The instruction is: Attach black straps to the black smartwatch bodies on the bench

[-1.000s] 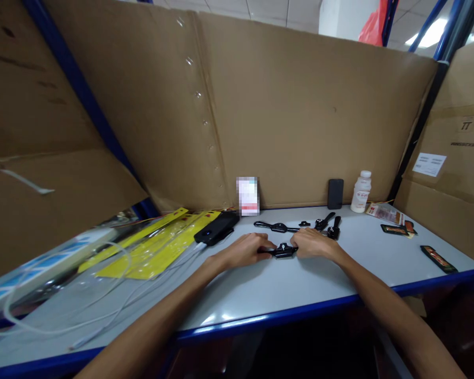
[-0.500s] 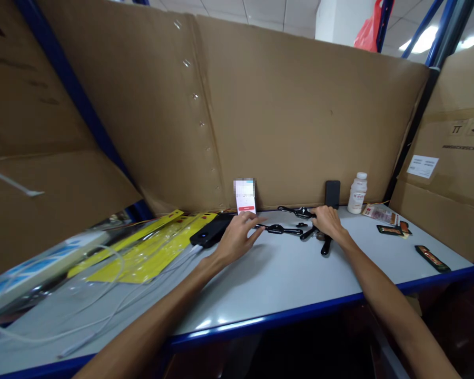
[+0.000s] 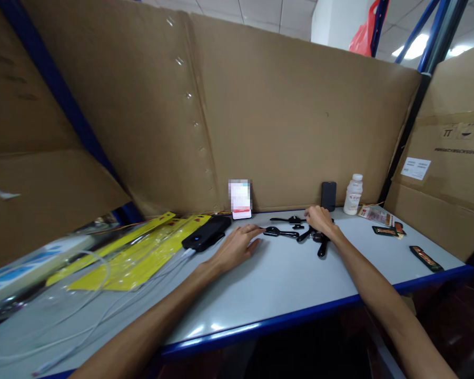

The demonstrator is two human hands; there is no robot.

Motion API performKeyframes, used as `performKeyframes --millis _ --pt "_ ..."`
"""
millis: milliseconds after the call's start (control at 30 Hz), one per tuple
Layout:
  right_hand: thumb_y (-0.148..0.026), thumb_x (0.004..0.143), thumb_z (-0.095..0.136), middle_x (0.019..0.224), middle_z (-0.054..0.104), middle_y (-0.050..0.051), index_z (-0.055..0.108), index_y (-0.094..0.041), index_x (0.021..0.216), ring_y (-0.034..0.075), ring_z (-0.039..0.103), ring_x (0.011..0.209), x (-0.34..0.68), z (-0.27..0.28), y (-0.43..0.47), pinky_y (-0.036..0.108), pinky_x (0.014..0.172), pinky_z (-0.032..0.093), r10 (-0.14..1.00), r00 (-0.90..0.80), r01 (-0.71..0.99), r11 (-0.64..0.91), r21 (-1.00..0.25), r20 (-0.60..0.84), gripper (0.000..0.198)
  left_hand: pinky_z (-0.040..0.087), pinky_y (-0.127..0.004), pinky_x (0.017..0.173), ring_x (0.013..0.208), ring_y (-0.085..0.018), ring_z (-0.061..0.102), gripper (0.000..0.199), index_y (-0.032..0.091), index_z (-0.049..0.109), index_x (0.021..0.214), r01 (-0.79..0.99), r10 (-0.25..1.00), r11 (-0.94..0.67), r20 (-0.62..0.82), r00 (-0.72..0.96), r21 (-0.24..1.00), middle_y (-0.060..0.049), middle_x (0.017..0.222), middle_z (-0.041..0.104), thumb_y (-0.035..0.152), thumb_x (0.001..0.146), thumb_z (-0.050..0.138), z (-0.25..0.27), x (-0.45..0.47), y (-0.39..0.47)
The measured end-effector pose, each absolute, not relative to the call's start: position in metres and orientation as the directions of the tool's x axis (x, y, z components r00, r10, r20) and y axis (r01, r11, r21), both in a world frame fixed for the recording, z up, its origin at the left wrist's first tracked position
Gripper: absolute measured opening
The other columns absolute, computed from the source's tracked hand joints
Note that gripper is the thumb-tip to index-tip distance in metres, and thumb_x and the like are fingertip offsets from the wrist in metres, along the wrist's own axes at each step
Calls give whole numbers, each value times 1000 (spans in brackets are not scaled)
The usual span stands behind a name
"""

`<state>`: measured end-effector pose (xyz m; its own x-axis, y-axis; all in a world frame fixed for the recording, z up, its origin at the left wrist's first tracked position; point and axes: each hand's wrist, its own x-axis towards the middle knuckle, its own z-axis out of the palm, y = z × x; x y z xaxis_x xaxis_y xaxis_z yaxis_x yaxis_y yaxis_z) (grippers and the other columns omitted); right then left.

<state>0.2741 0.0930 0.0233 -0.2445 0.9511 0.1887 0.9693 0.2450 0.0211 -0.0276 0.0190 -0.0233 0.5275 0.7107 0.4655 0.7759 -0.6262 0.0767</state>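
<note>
Left hand [image 3: 237, 247], thumb and fingers apart, front spokeshave [image 3: 274, 231] beside fingertips, right hand [image 3: 320, 219], rear spokeshave [image 3: 293, 220] at fingertips, grip unverifiable.

Glossy black tools [image 3: 272, 231]; smooth pale tabletop [image 3: 284, 279]; matt cardboard panel [image 3: 268, 116].

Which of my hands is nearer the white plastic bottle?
Right. Your right hand is left of the white plastic bottle, at the black-handled tools; your left hand is farther left, near the black rectangular device.
</note>
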Motion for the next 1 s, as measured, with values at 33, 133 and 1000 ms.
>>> performKeyframes --millis 33,133,1000 --pt "-15 92 50 116 76 16 77 -20 117 25 71 107 279 28 90 27 82 47 950 -232 972 237 0 207 37 51 -42 96 112 -27 64 35 21 65 130 774 715 -628 454 532 83 -10 125 69 23 99 48 -25 -28 20" --pt "-17 88 55 102 79 12 81 -20 102 22 73 93 291 43 77 25 73 45 954 -278 955 287 -69 112 30 51 -43 96 112 -27 63 34 20 66 127 763 715 -640 437 545 96 -11 122 69 22 99 47 -28 -26 21" --pt "-9 87 57 112 76 11 78 -19 99 24 68 105 261 3 71 25 75 41 893 -438 891 446 -81 98 27 51 -40 94 105 -25 63 30 20 72 119 747 710 -659 398 581 86 -10 110 70 25 100 49 -30 -24 22"
